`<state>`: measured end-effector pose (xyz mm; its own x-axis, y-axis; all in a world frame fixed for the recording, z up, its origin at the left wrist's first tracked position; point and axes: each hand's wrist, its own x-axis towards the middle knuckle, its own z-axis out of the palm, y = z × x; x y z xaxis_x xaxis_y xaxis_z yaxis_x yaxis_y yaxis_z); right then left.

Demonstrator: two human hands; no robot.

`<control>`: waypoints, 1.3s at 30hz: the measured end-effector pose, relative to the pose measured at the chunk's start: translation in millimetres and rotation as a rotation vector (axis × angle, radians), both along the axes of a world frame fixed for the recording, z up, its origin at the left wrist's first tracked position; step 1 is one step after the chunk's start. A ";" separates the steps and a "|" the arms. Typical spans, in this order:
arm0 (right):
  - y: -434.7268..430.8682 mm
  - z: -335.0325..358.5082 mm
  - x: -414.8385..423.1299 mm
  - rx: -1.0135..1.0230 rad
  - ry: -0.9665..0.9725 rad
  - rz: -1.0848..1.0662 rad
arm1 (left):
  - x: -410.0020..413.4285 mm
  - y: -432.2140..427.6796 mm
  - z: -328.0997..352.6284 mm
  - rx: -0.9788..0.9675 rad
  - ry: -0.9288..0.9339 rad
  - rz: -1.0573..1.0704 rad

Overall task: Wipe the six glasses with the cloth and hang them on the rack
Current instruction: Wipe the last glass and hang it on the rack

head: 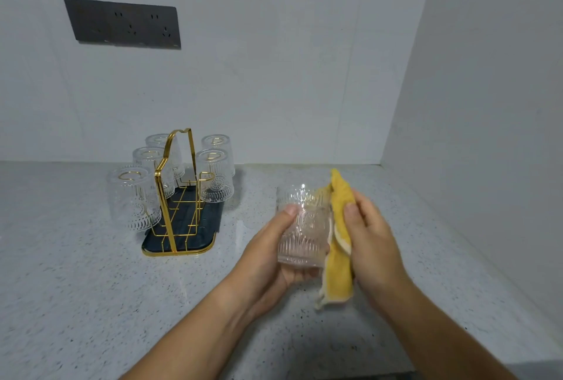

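Left grip (268,253) curled round ribbed glass (304,227); right grip (373,236) pinches soft cloth (339,267) against its wall. Glass judged rigid, fragile, slippery: hold mid-body, not rim.

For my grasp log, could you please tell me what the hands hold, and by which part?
The left hand grips the glass round its side wall, thumb in front. The right hand holds the cloth by its middle, against the glass's right side.

1. Head view: a worn camera, high up, faces forward and down over the speckled countertop (91,288) into a wall corner (380,163).
2. Near range: left hand (268,257) and right hand (374,242) sit close, right of centre; the rack (189,227) stands farther back on the left.
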<state>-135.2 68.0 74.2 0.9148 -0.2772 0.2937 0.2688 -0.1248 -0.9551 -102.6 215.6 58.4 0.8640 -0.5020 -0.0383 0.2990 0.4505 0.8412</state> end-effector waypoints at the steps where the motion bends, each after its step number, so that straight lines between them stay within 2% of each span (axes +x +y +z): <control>1: -5.5 9.8 3.3 0.008 -0.019 -0.044 | -0.4 0.9 -2.9 -0.003 0.004 -0.030; 4: -19.8 35.7 11.8 -0.089 -0.131 -0.033 | 2.1 6.7 -8.8 -0.018 -0.050 -0.100; 8: -25.4 56.2 18.9 -0.301 -0.193 0.121 | 5.6 10.8 -6.5 -0.063 -0.116 -0.154; 13: -25.9 56.4 18.3 -0.389 -0.161 0.302 | 3.6 11.2 -8.8 -0.128 -0.101 -0.165; 19: -40.8 61.0 4.6 -0.673 -0.022 0.444 | 5.0 17.1 -12.6 -0.245 0.061 -0.041; 22: -43.5 59.3 0.8 -0.865 -0.003 0.433 | 3.2 17.0 -13.9 -0.251 0.089 0.002; 28: -36.3 55.6 -4.8 -1.095 0.009 0.454 | 6.0 15.5 -10.9 -0.147 0.058 -0.022; 35: -28.0 64.1 -15.1 -0.917 0.230 0.674 | 3.5 17.5 -2.3 0.019 0.006 -0.024; 39: -27.1 77.0 -20.5 -0.811 0.300 0.850 | 0.1 22.8 3.7 0.014 0.050 -0.114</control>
<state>-155.7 40.9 151.1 0.7772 0.6109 -0.1511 0.3370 -0.6069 -0.7198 -102.5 238.4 62.1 0.7982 -0.5960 -0.0876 0.3897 0.3998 0.8296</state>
